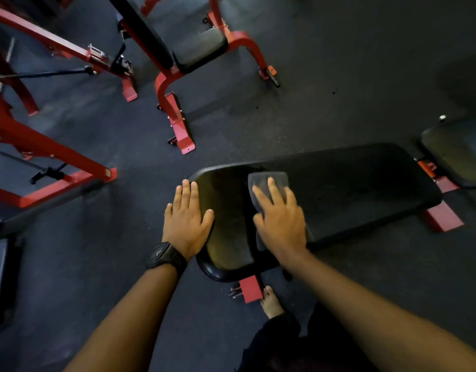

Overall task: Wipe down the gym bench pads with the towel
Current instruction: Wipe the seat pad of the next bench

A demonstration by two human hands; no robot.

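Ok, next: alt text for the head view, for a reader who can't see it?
The right hand presses a grey towel flat onto a black bench pad, while the left hand, a black watch on its wrist, rests on the pad's near end. Red-framed gym equipment stands on the dark floor beyond.

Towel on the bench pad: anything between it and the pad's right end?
Nothing visible. The right hand presses the towel on the bench pad; the surface rightward is bare. The left hand rests on the opposite end.
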